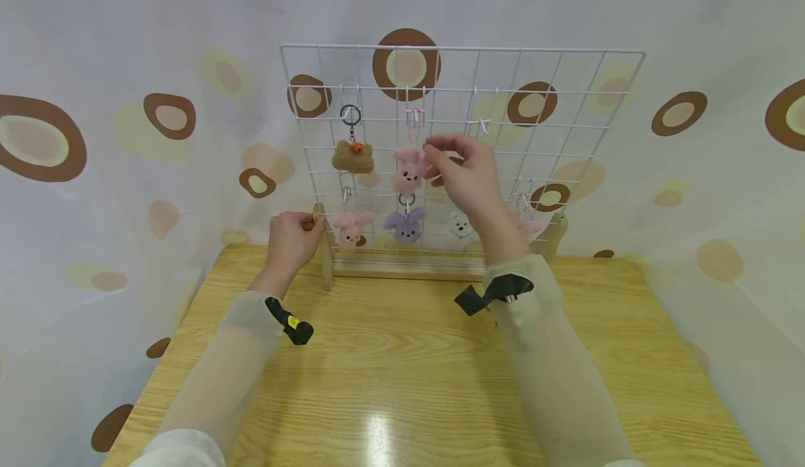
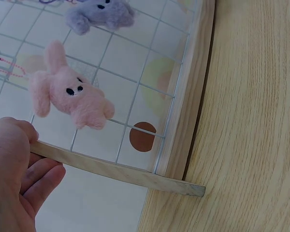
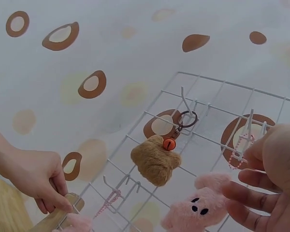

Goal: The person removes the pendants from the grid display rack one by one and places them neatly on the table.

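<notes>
A white wire grid rack (image 1: 553,123) stands upright at the back of the table. My left hand (image 1: 294,243) pinches its left wooden upright (image 2: 111,175) between thumb and fingers. At the middle of the upper row, my right hand (image 1: 470,173) is beside a pink plush keychain (image 1: 409,173), fingertips right at its ear and the pink ball chain (image 3: 241,150) on the hook. Its thumb and fingers are loosely bent, with a gap between them. A brown bear-shaped plush keychain (image 1: 353,157) with an orange bell hangs to the left.
Lower down hang a pink long-eared plush (image 1: 351,231), a purple one (image 1: 405,226), a white one (image 1: 460,225) and another pink plush (image 1: 527,225) partly behind my right forearm. A white hook (image 1: 481,128) sits right of my right hand. The wooden table (image 1: 377,355) extends in front.
</notes>
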The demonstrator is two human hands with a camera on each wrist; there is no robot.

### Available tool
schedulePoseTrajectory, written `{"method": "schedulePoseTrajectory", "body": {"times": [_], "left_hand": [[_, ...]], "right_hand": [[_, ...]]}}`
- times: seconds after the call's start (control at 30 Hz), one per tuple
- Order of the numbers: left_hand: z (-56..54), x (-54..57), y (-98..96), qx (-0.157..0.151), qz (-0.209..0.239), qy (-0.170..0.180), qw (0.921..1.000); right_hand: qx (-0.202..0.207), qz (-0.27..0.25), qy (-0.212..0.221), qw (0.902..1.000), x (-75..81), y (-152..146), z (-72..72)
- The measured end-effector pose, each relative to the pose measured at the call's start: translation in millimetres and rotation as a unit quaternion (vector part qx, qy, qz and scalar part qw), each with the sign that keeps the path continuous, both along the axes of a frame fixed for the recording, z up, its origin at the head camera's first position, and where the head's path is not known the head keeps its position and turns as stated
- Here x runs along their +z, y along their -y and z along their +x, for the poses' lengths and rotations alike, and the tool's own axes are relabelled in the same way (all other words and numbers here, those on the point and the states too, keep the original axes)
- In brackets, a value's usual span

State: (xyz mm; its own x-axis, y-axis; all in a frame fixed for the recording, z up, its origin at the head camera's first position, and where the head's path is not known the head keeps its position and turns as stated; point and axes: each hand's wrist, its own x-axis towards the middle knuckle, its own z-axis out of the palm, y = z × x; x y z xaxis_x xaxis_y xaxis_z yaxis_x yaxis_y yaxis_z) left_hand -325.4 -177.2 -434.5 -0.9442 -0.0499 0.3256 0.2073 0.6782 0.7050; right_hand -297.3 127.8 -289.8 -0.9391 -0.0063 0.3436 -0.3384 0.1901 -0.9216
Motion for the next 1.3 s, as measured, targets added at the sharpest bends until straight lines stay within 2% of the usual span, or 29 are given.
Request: {"method": "schedulePoseTrajectory", "body": {"times": [0.57,0.77,1.07,1.3], "left_hand": [[-2.2,-1.5,1.1,-0.002,0.000,-0.004,1.0000],[-1.0,0.0,0.3,-0.002,0.001,-0.001,1.0000],[0.7,-0.3,0.6,-0.002,-0.001,0.000,1.0000],[0.8,0.7,0.0,0.000,-0.004,0.000,1.0000]], "right_hand": [[0.016,-0.019,0.018,0.9995,12.7,9,-12.6],[0.004,0.021,0.011,0.9997,15.4,13,-17.4],[-0.024,0.062,-0.029,0.9974,20.4,18,-25.0],[-0.025,0.022,-0.020,0.9992,24.6,19,-23.1]]}}
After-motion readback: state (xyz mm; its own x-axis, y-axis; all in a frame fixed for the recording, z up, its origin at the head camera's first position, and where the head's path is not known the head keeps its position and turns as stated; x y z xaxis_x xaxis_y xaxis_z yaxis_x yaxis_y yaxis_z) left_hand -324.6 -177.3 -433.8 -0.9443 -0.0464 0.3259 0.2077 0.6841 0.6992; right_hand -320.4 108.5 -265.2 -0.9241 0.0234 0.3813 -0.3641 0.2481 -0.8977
